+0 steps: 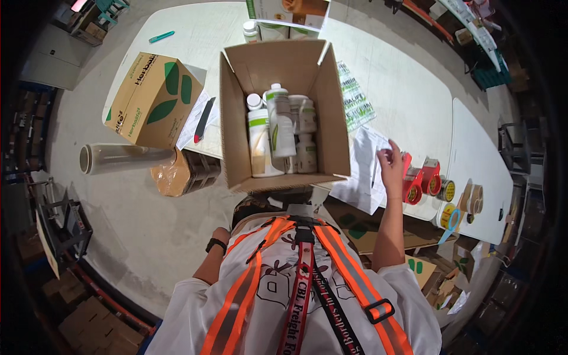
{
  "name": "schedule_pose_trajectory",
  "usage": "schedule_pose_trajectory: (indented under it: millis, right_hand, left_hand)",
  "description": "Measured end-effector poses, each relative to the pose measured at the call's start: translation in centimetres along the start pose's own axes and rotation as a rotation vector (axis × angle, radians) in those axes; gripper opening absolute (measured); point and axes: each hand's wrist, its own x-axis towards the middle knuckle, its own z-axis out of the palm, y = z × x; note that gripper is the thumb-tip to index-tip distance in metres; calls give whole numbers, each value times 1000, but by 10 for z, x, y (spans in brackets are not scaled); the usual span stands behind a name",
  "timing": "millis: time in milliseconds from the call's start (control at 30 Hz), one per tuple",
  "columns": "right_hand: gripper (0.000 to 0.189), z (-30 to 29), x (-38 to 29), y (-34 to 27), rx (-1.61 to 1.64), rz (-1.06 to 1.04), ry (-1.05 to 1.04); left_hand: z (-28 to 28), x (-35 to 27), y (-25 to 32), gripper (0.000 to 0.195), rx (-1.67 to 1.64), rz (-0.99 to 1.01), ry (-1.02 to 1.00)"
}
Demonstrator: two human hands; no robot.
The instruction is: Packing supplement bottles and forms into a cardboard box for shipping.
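Note:
An open cardboard box (284, 183) stands before me at the table's near edge, flaps raised. Inside it are several white bottles and tubs with green bands; one tall bottle (280, 124) leans on top of the others. To the right of the box, my right hand (390, 163) hovers over or rests on printed papers (357, 177), its fingers partly curled. A pen (374, 173) lies on the sheets beside the thumb; whether they touch is unclear. My left hand (220, 234) hangs low at my waist, below a black wristwatch, with its fingers hidden.
A Herbalife carton (155, 102), a black-and-red utility knife (204, 122) and a teal cutter (161, 37) lie leftward. Stretch-film roll (128, 159) and brown tape rolls (171, 177) sit near the left edge. Red tape dispensers (412, 186) stand right. Behind the box is another printed carton (288, 12).

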Motion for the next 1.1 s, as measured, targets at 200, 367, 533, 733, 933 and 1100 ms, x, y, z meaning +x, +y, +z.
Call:
schedule_pose_trajectory:
  millis: [200, 367, 533, 733, 933, 1100]
  right_hand:
    - [47, 24, -17, -224, 165, -664, -58]
    - [48, 87, -17, -294, -316, -831, -514]
    - [38, 101, -22, -279, -516, -621, -356]
    - [31, 100, -29, -263, -534, -471, -239]
    - [31, 90, -43, -257, -538, -346, -242]
    - [25, 80, -58, -251, -514, -308, -305]
  left_hand:
    - [-72, 60, -26, 33, -34, 143, 194]
    - [-91, 95, -70, 32, 10, 148, 220]
    - [-115, 128, -79, 35, -128, 167, 23]
    - [-145, 144, -90, 35, 117, 433, 87]
    - [-184, 141, -69, 35, -150, 303, 56]
    - [-199, 138, -66, 34, -84, 266, 115]
